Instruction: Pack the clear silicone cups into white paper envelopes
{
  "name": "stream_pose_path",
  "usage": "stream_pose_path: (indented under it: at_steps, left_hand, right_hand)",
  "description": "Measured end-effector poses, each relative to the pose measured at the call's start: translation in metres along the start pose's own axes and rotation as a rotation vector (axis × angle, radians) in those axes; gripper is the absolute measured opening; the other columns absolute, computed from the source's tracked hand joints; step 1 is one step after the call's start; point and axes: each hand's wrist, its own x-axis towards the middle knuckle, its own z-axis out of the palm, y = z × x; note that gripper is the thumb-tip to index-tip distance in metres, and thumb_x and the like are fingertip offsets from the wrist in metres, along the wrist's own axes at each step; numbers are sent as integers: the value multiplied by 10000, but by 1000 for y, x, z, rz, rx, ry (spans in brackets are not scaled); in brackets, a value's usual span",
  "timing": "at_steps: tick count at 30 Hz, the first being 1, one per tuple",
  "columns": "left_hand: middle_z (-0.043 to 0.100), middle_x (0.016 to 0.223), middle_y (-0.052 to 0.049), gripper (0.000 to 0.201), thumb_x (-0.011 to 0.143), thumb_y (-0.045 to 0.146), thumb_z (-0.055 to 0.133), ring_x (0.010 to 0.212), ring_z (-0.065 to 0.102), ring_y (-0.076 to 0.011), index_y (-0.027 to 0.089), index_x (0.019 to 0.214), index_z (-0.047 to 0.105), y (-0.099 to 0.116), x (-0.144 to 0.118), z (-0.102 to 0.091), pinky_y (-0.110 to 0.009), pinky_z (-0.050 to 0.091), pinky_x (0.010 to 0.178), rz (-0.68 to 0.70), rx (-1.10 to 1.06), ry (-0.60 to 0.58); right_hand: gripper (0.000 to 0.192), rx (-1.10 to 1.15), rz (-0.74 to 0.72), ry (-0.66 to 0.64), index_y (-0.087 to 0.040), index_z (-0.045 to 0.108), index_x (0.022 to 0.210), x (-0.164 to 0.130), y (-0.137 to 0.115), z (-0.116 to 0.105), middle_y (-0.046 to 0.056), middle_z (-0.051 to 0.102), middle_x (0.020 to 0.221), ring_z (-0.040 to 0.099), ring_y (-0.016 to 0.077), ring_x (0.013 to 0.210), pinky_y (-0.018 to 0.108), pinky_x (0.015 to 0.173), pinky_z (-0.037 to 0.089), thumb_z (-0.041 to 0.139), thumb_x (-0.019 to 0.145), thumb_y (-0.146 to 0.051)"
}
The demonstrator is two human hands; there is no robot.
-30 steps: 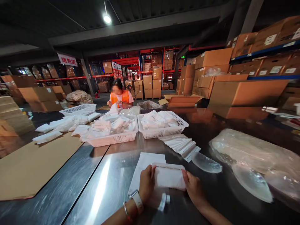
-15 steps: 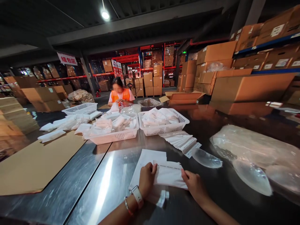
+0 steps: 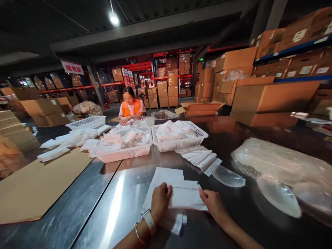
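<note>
A: Left to right, what's there?
B: Cardboard sheet (image 3: 38, 186), two white baskets (image 3: 124, 152) of packets, then the left hand (image 3: 159, 200) and right hand (image 3: 211, 204), each curled onto an edge of the white pouch (image 3: 185, 197) lying flat on the steel table (image 3: 109, 211)
A: Which step?
B: Flattening or sealing it, I'd judge (clear bags (image 3: 280, 173) farther right); next needs an even press along the flap

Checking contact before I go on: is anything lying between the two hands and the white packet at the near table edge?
Nothing visible. The left hand and right hand both touch the white packet directly, one at each end, on the steel table.
</note>
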Motion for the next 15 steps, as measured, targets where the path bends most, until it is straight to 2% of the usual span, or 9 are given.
stream_pose_path:
  at_steps: [2, 3, 5, 7, 8, 10, 12, 14, 15]
  left_hand:
    - [639, 682, -36, 197, 911, 285, 488, 623, 579, -187, 176, 792, 602, 3, -1, -4, -290, 389, 580, 74, 112, 62]
    - [678, 803, -59, 140, 901, 230, 501, 727, 621, -203, 166, 914, 625, 5, -2, -6, -308, 443, 653, 161, 170, 111]
    - [673, 1105, -82, 293, 893, 120, 485, 1023, 620, -217, 195, 1157, 591, 8, 0, -12, -376, 464, 896, 484, 270, 129]
    - [604, 1296, -44, 415, 926, 81, 433, 1233, 520, -177, 262, 1289, 527, 9, 4, -18, -410, 346, 1097, 860, 329, -9]
    - [583, 1338, -23, 428, 950, 97, 413, 1279, 483, -153, 281, 1327, 499, 8, 7, -20, -401, 296, 1144, 985, 342, -103]
    - [543, 1392, -13, 423, 981, 151, 397, 1322, 442, -133, 273, 1383, 449, 5, 11, -21, -369, 266, 1174, 1058, 350, -239]
    - [492, 1440, -32, 429, 991, 192, 395, 1356, 404, -148, 246, 1416, 414, 1, 13, -20, -364, 271, 1174, 1007, 330, -292]
    - [461, 1464, -45, 434, 996, 218, 385, 1378, 374, -162, 240, 1430, 397, -2, 13, -18, -372, 257, 1179, 995, 284, -348]
    - [451, 1471, -45, 435, 998, 229, 378, 1387, 359, -166, 244, 1433, 391, -2, 13, -17, -380, 240, 1184, 995, 258, -373]
  right_hand:
    - [567, 2, -7, -8, -233, 216, 484, 2, 0, 1, 4, 331, 464, 297, 134, 518, 304, 531, 204, 190, 746, -736]
    - [552, 3, -15, -9, -234, 211, 484, 2, 0, 2, 0, 316, 463, 293, 133, 516, 302, 529, 205, 191, 747, -719]
    - [524, -5, -35, -15, -234, 211, 486, 4, 1, 2, -1, 311, 466, 310, 135, 511, 299, 524, 220, 195, 755, -684]
    - [499, -24, -27, -66, -233, 241, 494, 6, 4, 0, 4, 350, 473, 363, 141, 495, 291, 509, 252, 212, 775, -644]
    - [489, -38, 3, -118, -232, 269, 497, 7, 6, -2, 8, 378, 473, 396, 146, 477, 287, 493, 271, 220, 792, -620]
    - [472, -114, 67, -188, -229, 358, 507, 10, 10, -8, 22, 453, 476, 472, 169, 453, 285, 463, 322, 267, 826, -565]
    - [431, -223, 11, -53, -214, 524, 599, 12, 13, -14, 55, 578, 568, 582, 216, 534, 307, 494, 419, 333, 854, -504]
    - [392, -274, -251, 205, -179, 659, 840, 12, 15, -15, 111, 687, 817, 666, 260, 797, 361, 673, 526, 372, 895, -440]
    - [395, -271, -421, 265, -163, 673, 982, 11, 14, -14, 131, 696, 968, 657, 267, 953, 393, 804, 533, 369, 921, -409]
